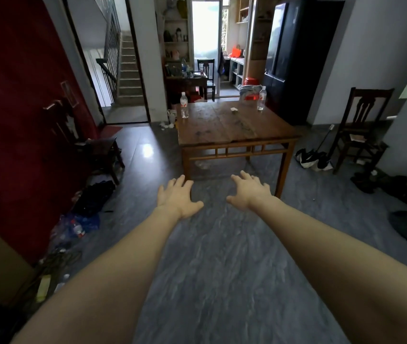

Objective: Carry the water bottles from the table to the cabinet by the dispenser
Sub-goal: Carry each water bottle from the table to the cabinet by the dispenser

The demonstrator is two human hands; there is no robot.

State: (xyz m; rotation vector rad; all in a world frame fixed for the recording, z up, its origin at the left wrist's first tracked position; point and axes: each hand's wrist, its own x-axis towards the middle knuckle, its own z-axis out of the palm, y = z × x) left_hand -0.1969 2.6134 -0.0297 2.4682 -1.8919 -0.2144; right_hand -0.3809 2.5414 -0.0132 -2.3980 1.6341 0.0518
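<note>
A brown wooden table point(232, 127) stands ahead of me on the grey floor. One clear water bottle point(184, 105) with a red label stands upright at its far left edge. A second bottle point(261, 98) stands at the far right corner, beside a plastic-wrapped pack of bottles point(249, 93). My left hand point(177, 196) and my right hand point(249, 191) are stretched out in front of me, palms down, fingers spread, holding nothing. Both hands are well short of the table and far from the bottles. No cabinet or dispenser is visible.
A dark chair point(90, 142) and scattered clutter line the red wall on the left. Another chair point(361, 130) and a folded umbrella point(314, 158) sit at the right. A black fridge point(296, 58) stands behind the table. Stairs point(129, 70) rise at the back left.
</note>
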